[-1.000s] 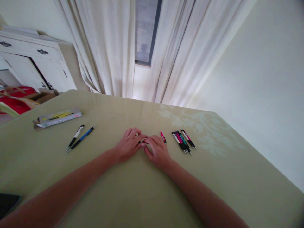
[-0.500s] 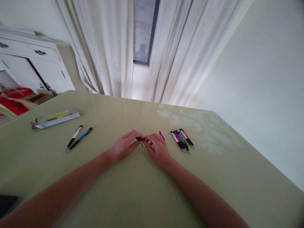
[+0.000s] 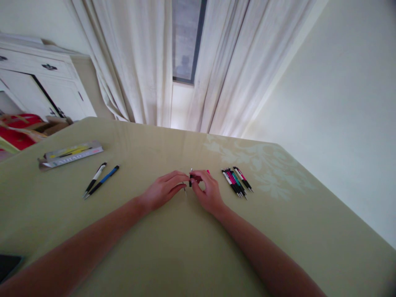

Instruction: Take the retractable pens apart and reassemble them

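Note:
My right hand (image 3: 208, 192) pinches a short black pen part (image 3: 190, 180), held roughly upright between thumb and fingers. A small metallic tip shows at its upper end. Just left of it, my left hand (image 3: 163, 189) has its fingers stretched toward the pen part, with the thumb a little apart; nothing shows in its grasp. A thin pen refill (image 3: 185, 190) lies by the left fingertips, its upper end partly covered. Behind my right hand, a pink pen barrel (image 3: 208, 171) is mostly hidden.
Several pens (image 3: 234, 182) lie side by side on the right of the table (image 3: 173, 247). A white pen (image 3: 95, 179) and a blue pen (image 3: 102, 182) lie on the left, near an opened pen box (image 3: 72, 156). A dark flat object (image 3: 9, 266) sits at the lower left edge.
The black pen part has turned from lying sideways between both hands to upright in my right hand. My left fingers have let go of it and straightened.

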The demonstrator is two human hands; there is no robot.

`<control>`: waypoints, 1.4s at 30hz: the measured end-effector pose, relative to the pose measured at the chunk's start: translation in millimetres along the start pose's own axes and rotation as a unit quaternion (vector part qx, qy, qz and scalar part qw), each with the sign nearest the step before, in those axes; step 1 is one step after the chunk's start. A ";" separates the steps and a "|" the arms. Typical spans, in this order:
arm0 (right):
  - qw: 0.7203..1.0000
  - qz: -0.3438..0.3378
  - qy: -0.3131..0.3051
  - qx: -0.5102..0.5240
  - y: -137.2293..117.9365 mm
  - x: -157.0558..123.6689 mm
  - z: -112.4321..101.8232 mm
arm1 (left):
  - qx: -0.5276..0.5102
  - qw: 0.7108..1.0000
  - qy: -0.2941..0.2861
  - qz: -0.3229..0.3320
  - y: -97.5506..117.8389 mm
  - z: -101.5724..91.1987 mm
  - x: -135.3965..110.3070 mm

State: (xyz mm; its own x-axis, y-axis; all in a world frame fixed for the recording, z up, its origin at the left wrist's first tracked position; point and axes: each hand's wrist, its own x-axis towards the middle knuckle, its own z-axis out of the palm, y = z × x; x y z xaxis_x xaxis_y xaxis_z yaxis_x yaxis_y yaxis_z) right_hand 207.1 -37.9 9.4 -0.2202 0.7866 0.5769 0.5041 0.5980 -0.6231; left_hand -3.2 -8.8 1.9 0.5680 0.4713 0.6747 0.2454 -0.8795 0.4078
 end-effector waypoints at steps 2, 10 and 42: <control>1.000 0.017 0.027 0.001 1.7 0.9 0.1 | 0.019 1.000 0.005 -0.010 -0.4 0.1 0.6; 0.997 0.034 0.060 -0.046 0.0 3.2 -2.2 | 0.025 0.998 -0.017 -0.051 -1.1 -0.5 2.1; 0.978 0.127 0.098 -0.132 7.2 4.1 -0.2 | -0.027 0.942 0.099 -0.321 -21.6 -3.8 4.3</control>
State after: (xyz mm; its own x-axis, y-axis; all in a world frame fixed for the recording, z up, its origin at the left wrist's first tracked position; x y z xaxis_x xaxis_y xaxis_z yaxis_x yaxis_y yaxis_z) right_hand 210.0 -30.5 7.4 0.0916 0.8440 0.5285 0.7251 0.3072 -0.6163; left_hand -9.0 12.4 -1.7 0.1579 0.9125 0.3773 0.4452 -0.4069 0.7977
